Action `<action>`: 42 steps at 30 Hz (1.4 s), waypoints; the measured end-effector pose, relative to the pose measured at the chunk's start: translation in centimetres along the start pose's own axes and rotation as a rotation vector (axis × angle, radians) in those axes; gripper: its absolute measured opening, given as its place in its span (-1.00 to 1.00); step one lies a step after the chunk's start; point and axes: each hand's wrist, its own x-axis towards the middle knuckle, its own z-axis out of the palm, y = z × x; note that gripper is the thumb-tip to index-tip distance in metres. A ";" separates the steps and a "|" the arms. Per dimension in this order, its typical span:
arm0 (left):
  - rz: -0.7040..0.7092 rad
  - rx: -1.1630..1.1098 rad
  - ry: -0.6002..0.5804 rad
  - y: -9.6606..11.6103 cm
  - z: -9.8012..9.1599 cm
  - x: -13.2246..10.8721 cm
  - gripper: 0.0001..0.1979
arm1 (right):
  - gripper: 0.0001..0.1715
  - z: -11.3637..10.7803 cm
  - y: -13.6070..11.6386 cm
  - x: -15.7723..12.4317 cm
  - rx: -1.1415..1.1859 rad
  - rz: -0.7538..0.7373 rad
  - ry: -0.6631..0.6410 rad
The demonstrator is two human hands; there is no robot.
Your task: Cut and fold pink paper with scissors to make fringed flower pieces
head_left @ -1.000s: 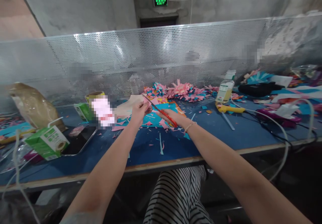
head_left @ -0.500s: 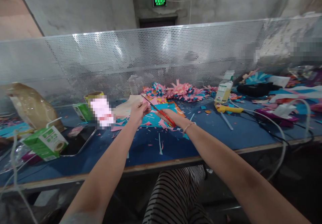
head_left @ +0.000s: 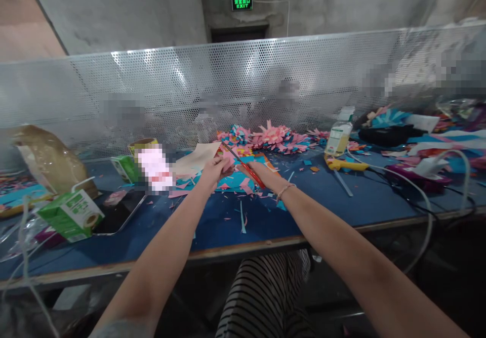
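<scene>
Between the fingertips of my left hand (head_left: 213,172) is a piece of pink paper (head_left: 227,160). My right hand (head_left: 259,172) is closed around red-handled scissors (head_left: 253,174), whose dark blades point up and left beside the pink paper. Whether the blades touch the paper is hard to make out. Blue paper (head_left: 231,182) lies beneath both hands, strewn with pink scraps. A cream sheet (head_left: 195,159) rests just left of it. Behind my hands sits a heap of pink and blue fringed paper flowers (head_left: 274,134).
On the right are a bottle (head_left: 338,134), a yellow glue gun (head_left: 346,165) with its cord, and a purple power strip (head_left: 419,178). A green drink carton (head_left: 72,215), a tablet (head_left: 123,214) and a lit phone (head_left: 155,166) stand left. A perforated metal screen (head_left: 182,100) runs along the back.
My left hand has shifted slightly right with the pink paper, and the paper's angle has changed. The scissors stay in my right hand, nearly in place.
</scene>
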 end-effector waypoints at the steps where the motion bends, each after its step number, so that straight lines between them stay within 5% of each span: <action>1: -0.010 -0.007 0.011 0.1 0.0 0.0 -0.79 | -0.66 -0.2 0.3 0.2 -0.137 0.019 0.017; 4: -0.021 -0.030 0.056 0.0 -0.2 0.3 -0.82 | -0.73 -0.5 1.7 0.8 -0.429 0.086 -0.007; 8: -0.014 0.008 0.132 -0.9 -0.8 1.3 -0.82 | -0.79 -0.7 3.0 1.2 -0.541 0.132 -0.061; 11: 0.052 0.062 0.059 -1.8 -1.1 2.0 -0.82 | -0.76 -0.8 2.7 1.3 -0.550 0.035 0.066; 14: 0.117 0.141 0.000 -2.2 -1.2 2.1 -0.73 | -0.66 -0.7 1.5 1.2 -0.326 -0.136 0.136; 19: 0.145 0.270 -0.009 -1.7 -1.1 1.1 -0.76 | -0.62 -0.1 -0.7 0.5 0.045 -0.240 -0.042; 25: 0.087 0.321 -0.121 -1.1 -0.4 -0.1 -0.74 | -0.70 0.2 -1.2 0.3 0.139 -0.175 0.062; 32: 0.125 0.383 -0.103 -0.7 0.4 -0.7 -0.83 | -0.76 0.1 0.0 1.1 0.395 -0.040 0.152; 42: 0.175 0.385 -0.142 -0.8 -0.3 0.2 -0.85 | -0.67 -0.1 -0.2 1.0 0.603 0.054 0.139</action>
